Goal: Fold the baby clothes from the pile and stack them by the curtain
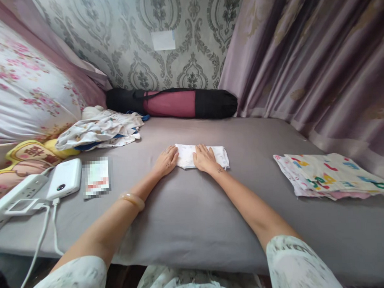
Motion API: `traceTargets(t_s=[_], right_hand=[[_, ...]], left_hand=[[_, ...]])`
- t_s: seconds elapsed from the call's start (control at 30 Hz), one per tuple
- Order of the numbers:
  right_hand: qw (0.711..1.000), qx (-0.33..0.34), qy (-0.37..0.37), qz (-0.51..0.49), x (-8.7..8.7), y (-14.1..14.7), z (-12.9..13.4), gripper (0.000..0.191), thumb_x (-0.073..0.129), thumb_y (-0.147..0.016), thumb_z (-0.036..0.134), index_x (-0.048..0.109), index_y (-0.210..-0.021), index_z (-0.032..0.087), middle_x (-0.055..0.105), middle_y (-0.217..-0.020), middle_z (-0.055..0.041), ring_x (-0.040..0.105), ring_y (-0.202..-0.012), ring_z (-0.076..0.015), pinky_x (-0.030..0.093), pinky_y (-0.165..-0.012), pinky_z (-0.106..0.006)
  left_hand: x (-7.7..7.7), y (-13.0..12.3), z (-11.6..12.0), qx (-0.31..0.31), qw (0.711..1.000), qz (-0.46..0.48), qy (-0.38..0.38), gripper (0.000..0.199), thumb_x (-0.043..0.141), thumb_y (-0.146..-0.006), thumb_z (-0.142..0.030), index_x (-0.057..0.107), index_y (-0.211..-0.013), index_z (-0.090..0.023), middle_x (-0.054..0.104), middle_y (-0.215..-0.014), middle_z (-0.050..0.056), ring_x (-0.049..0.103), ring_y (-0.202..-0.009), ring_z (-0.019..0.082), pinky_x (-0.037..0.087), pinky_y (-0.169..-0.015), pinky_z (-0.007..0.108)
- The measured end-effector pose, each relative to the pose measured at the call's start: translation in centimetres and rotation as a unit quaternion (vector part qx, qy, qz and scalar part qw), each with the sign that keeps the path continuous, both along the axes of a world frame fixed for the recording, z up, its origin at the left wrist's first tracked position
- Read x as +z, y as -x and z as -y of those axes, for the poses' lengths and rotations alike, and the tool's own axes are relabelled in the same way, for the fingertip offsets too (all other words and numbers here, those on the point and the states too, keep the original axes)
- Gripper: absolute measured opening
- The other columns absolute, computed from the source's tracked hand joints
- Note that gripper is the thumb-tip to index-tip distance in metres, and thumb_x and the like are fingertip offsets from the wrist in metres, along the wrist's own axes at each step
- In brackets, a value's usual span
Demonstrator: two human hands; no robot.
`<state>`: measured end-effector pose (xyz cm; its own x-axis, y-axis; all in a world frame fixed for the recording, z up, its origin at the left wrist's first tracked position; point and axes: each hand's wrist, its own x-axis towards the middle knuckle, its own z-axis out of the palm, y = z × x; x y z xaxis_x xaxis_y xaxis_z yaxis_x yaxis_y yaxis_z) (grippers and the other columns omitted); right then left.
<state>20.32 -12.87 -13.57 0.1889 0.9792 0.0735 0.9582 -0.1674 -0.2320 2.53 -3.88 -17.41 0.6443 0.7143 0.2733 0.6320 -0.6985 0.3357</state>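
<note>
A white folded cloth (186, 156) with a faint print lies flat in the middle of the grey-covered surface (182, 220). My right hand (205, 157) rests palm down on top of it, fingers stretched out and a little apart. At the cloth's left edge lies my left hand (167, 160), its fingers extended forward and touching or just beside that edge. Neither hand grips anything. Part of the cloth is hidden under my right hand.
At right is a stack of folded printed cloths (331, 175). At left are crumpled clothes (106, 128), a power bank (65, 178), a power strip (26, 189) with cables, and a blurred packet (98, 177). A black-and-maroon long bag (170, 103) lies along the wall.
</note>
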Motion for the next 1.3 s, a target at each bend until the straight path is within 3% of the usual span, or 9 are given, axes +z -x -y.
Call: traceTargets(t_s=[0.13, 0.37, 0.6, 0.83, 1.3], right_hand=[[0.999, 0.022, -0.037, -0.001, 0.3, 1.5, -0.9, 0.055, 0.028, -0.099, 0.031, 0.035, -0.146, 0.004, 0.031, -0.155, -0.0166, 0.023, -0.144, -0.0271, 0.014, -0.116, -0.046], [0.999, 0.030, -0.030, 0.024, -1.5, 2.5, -1.2, 0.057, 0.027, -0.099, 0.035, 0.037, -0.145, 0.002, 0.036, -0.152, -0.0180, 0.026, -0.142, -0.0282, 0.013, -0.116, -0.046], [0.999, 0.027, -0.026, 0.014, -0.4, 3.4, -2.3, 0.056, 0.027, -0.098, 0.033, 0.037, -0.145, 0.003, 0.033, -0.154, -0.0182, 0.025, -0.143, -0.0291, 0.014, -0.115, -0.048], [1.000, 0.030, -0.007, 0.007, -0.9, 4.7, -2.9, 0.057, 0.027, -0.099, 0.035, 0.037, -0.145, 0.003, 0.034, -0.153, -0.0180, 0.024, -0.143, -0.0277, 0.012, -0.116, -0.046], [0.998, 0.058, -0.028, 0.002, -0.7, 6.6, -3.8, 0.057, 0.024, -0.099, 0.031, 0.033, -0.148, 0.003, 0.030, -0.156, -0.0171, 0.021, -0.145, -0.0274, 0.010, -0.117, -0.047]], left_hand=[[0.1, 0.0, 0.2, 0.019, 1.000, 0.006, -0.014, 0.047, 0.026, -0.098, -0.034, 0.047, -0.135, -0.014, 0.050, -0.143, 0.012, 0.037, -0.140, 0.023, 0.028, -0.116, 0.040], [0.6, 0.0, 0.7, 0.049, 0.999, -0.001, -0.013, 0.044, 0.027, -0.098, -0.030, 0.046, -0.134, -0.012, 0.052, -0.141, 0.013, 0.038, -0.138, 0.023, 0.029, -0.115, 0.039], [0.7, -0.1, 0.9, 0.086, 0.996, 0.007, -0.001, 0.041, 0.029, -0.098, -0.029, 0.046, -0.133, -0.015, 0.050, -0.143, 0.011, 0.036, -0.140, 0.022, 0.024, -0.117, 0.042], [0.5, 0.0, 0.7, 0.135, 0.990, 0.033, 0.007, 0.039, 0.030, -0.097, -0.023, 0.048, -0.131, -0.018, 0.053, -0.140, 0.010, 0.036, -0.140, 0.020, 0.022, -0.117, 0.043], [1.0, 0.0, 0.7, 0.161, 0.984, 0.073, 0.039, 0.040, 0.027, -0.097, -0.025, 0.049, -0.129, -0.018, 0.055, -0.139, 0.010, 0.038, -0.139, 0.019, 0.024, -0.116, 0.043]])
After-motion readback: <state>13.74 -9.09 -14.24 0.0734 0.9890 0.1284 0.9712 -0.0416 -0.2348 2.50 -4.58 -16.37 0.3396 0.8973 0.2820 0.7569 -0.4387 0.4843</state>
